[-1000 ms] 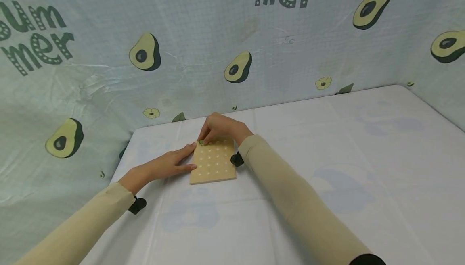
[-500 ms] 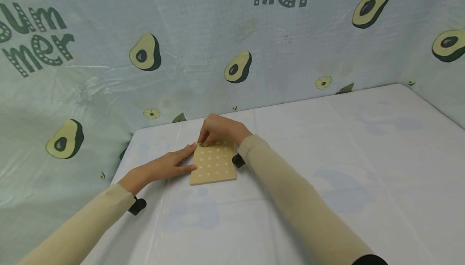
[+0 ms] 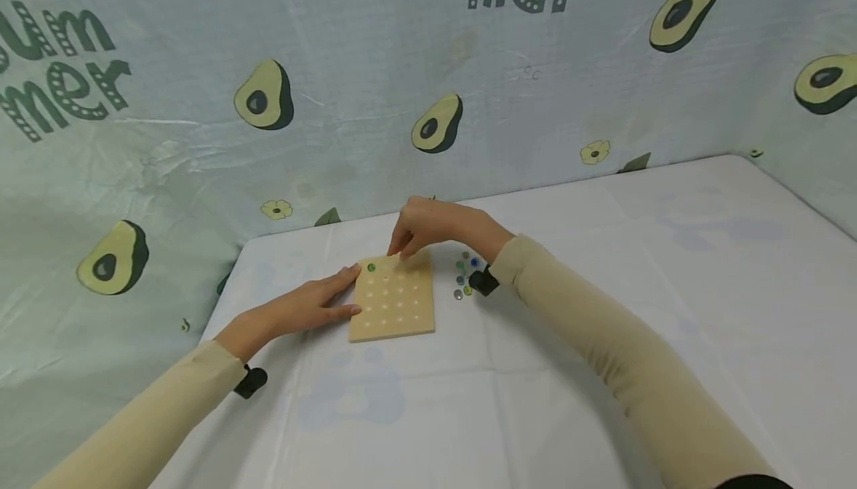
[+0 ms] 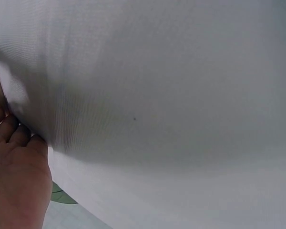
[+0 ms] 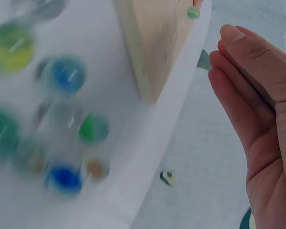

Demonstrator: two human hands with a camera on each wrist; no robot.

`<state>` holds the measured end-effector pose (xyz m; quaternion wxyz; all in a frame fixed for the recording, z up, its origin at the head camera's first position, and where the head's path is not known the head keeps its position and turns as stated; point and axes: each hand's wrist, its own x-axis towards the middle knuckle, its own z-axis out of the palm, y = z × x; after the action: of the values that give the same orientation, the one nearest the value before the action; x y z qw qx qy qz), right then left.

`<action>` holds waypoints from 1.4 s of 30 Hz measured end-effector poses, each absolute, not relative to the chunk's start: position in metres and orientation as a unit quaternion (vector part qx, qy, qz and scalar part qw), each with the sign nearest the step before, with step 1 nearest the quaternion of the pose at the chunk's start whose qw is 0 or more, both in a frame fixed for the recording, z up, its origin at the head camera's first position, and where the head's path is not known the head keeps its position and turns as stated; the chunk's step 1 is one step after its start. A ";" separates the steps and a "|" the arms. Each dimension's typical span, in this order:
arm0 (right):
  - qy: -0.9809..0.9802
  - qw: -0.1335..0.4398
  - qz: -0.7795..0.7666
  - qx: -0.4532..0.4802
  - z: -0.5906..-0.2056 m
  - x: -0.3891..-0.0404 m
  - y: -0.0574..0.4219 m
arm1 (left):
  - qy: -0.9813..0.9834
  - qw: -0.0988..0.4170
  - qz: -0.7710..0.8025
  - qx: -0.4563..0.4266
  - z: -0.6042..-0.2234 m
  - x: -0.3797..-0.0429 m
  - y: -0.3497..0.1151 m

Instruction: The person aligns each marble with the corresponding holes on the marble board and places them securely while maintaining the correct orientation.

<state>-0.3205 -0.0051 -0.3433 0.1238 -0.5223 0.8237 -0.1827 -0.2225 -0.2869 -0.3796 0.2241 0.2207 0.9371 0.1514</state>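
A square wooden board (image 3: 395, 303) with rows of shallow dimples lies on the white table. One green marble (image 3: 371, 267) sits in a dimple at its far left corner; the right wrist view also catches this green marble (image 5: 193, 12). My left hand (image 3: 304, 307) rests against the board's left edge, fingers extended and thumb apart. Above the board's far edge hovers my right hand (image 3: 431, 225), to the right of the placed marble. In the right wrist view, the fingers of my right hand (image 5: 262, 109) are loosely bent with nothing between them.
Several glass marbles lie loose on the table right of the board, among them a blue marble (image 3: 474, 262) and a yellow-green marble (image 5: 12, 47). Behind the table (image 3: 602, 266) hangs a curtain (image 3: 348, 65) printed with avocados.
My right hand has let go of the green marble and moved right, leaving it in the corner dimple. The loose marbles have come into sight. My left hand has stayed put.
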 end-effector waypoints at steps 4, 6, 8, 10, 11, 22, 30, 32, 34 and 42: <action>0.828 0.129 -0.191 -0.512 -0.337 -0.312 0.026 | 0.938 0.217 0.150 0.224 -0.379 -0.222 -0.288; 0.829 0.130 -0.192 -0.508 -0.337 -0.308 0.042 | 0.938 0.216 0.151 0.227 -0.379 -0.221 -0.288; 0.832 0.130 -0.192 -0.504 -0.337 -0.304 0.055 | 0.938 0.216 0.150 0.227 -0.378 -0.222 -0.288; 0.835 0.126 -0.191 -0.500 -0.339 -0.302 0.068 | 0.938 0.216 0.149 0.227 -0.378 -0.222 -0.287; 0.837 0.122 -0.189 -0.499 -0.341 -0.302 0.074 | 0.938 0.217 0.149 0.225 -0.378 -0.222 -0.287; 0.834 0.081 -0.193 -0.510 -0.358 -0.311 0.108 | 0.938 0.218 0.152 0.223 -0.378 -0.221 -0.288; 0.832 0.117 -0.170 -0.515 -0.364 -0.324 0.100 | 0.938 0.220 0.156 0.220 -0.379 -0.220 -0.288; 0.832 0.125 -0.154 -0.518 -0.364 -0.326 0.098 | 0.938 0.219 0.156 0.220 -0.379 -0.220 -0.288; 0.832 0.129 -0.142 -0.520 -0.364 -0.327 0.096 | 0.938 0.217 0.154 0.220 -0.379 -0.220 -0.288; 0.831 0.132 -0.126 -0.526 -0.365 -0.327 0.092 | 0.940 0.212 0.152 0.220 -0.380 -0.220 -0.287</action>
<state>-0.3272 0.0918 -0.3648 0.1318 -0.5262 0.8306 -0.1259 -0.2201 -0.2874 -0.3804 0.2124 0.2196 0.9400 0.1520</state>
